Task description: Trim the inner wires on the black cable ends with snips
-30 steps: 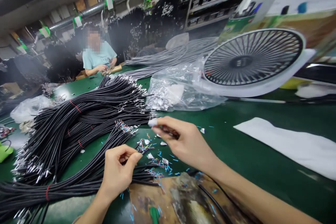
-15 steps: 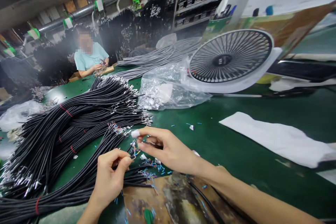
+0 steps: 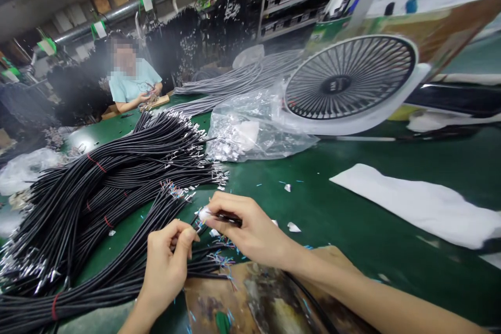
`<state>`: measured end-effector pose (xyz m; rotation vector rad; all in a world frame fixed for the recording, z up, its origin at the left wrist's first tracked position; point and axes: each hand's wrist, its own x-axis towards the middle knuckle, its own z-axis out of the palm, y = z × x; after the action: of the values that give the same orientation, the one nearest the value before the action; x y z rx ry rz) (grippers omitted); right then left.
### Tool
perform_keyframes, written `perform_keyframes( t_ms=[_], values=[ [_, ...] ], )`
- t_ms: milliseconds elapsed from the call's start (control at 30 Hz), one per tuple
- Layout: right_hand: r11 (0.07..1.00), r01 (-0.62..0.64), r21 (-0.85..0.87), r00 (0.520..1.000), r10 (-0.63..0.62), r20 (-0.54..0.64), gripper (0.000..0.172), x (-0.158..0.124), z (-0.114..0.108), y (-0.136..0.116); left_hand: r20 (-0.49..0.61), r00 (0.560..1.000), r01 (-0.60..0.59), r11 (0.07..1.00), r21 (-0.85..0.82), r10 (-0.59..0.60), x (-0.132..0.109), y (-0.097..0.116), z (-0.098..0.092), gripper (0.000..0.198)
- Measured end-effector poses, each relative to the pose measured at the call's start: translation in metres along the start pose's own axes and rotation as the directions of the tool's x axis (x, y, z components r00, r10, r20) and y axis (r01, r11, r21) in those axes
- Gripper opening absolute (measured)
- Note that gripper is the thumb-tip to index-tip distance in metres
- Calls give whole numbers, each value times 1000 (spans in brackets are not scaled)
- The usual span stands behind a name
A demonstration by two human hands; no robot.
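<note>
My left hand (image 3: 167, 266) is closed in a pinch on the end of a black cable, mostly hidden by the fingers. Thin coloured wires (image 3: 200, 223) stick out just past its fingertips. My right hand (image 3: 250, 232) is wrapped round a slim dark tool (image 3: 229, 217), whose exact kind I cannot make out. A white covering (image 3: 204, 214) is on one of its fingertips, close to the coloured wires. Below both hands lies a bundle of black cables (image 3: 203, 267) with stripped, coloured wire ends.
Large bundles of black cables (image 3: 117, 167) lie at left, some tied with red bands. A clear plastic bag (image 3: 270, 141) sits by a white fan (image 3: 348, 83). White cloth (image 3: 410, 203) lies right, a stained board (image 3: 211, 305) in front. Across the table (image 3: 305, 177) sits a person (image 3: 135, 83).
My right hand's fingertips have come down and closed in toward the wires by the left hand, with the dark tool showing more. My left hand has barely moved.
</note>
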<state>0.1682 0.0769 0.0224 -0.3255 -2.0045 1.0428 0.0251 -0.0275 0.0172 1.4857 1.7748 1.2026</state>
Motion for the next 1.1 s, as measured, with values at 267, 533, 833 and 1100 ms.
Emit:
perform_keyframes(
  t_ms=[267, 533, 833, 1100],
  values=[
    [998, 57, -33, 998, -57, 19, 14, -3, -2, 4, -48, 999, -3, 999, -42, 1, -2, -5, 2, 31],
    [976, 181, -121, 983, -177, 39, 16, -6, -2, 4, -53, 998, -20, 1000, -11, 19, -3, -12, 6, 22],
    [931, -314, 185, 940, 278, 196, 22, 2, 5, 3, -14, 1000, 20, 995, -94, -21, -2, -6, 0, 32],
    [838, -337, 429, 936, 348, 56, 20, 5, -1, -10, -14, 1000, 22, 996, -88, -23, 1, 5, -3, 43]
  ],
)
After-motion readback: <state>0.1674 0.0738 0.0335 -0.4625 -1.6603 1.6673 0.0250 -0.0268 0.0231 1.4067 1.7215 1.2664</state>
